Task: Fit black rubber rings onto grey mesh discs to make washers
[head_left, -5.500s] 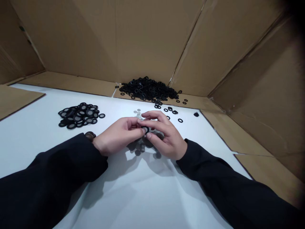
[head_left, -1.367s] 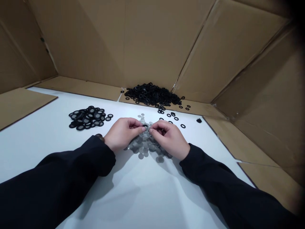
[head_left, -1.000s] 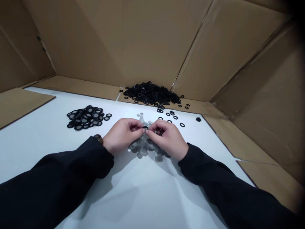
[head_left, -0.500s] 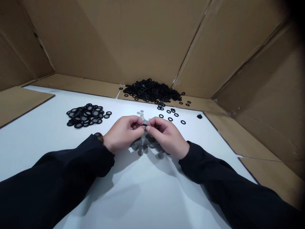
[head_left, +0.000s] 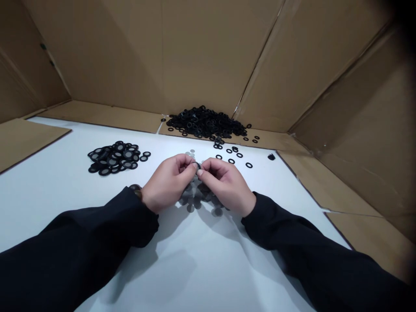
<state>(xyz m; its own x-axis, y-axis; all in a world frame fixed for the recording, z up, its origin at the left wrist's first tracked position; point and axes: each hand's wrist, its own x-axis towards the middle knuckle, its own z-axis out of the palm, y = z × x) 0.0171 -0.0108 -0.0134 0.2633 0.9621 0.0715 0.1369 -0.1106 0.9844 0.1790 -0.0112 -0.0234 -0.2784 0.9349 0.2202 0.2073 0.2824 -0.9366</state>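
Between thumbs and fingertips, my left hand and my right hand pinch one small black ring from its two sides. The ring is tilted and mostly covered by the fingers; whether a disc sits inside it I cannot tell. Below the hands, partly hidden by them, thin grey mesh-like discs lie scattered on the white tabletop. To the left is a heap of black rings with grey discs in their centres. Several loose black rings lie beyond my right hand.
A large pile of black rings rests on the cardboard strip against the back cardboard wall. A small black lump sits near the right edge of the white tabletop. Cardboard panels enclose the sides.
The ring has been tipped between my fingertips, so more of its face shows. Both hands stay almost in place, and the whole view has shifted slightly.
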